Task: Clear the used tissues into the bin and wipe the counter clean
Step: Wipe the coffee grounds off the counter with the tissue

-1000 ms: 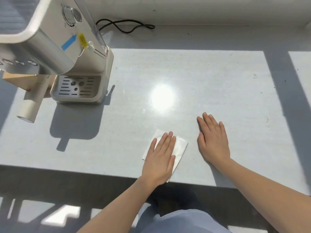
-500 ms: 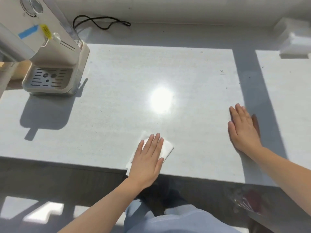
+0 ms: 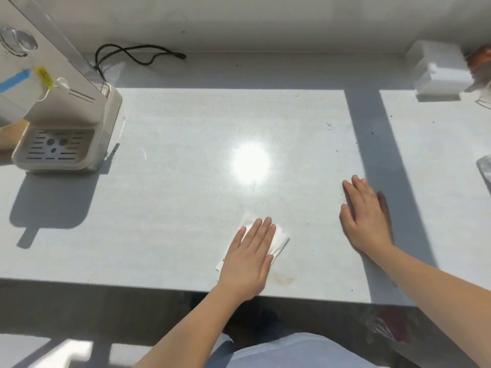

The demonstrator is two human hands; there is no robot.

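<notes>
Wiping step: keep the left hand (image 3: 248, 257) flat w/ even pressure on the folded tissue (image 3: 279, 239) and sweep right toward the brownish stain (image 3: 284, 279) just beside it at the counter (image 3: 186, 181) front edge, well right of the coffee machine (image 3: 61, 123). Left hand lies palm-down, fingers together, pinning the tissue, not gripping. Right hand (image 3: 365, 221), further right, rests spread flat, holding nothing, bracing on the counter.
</notes>
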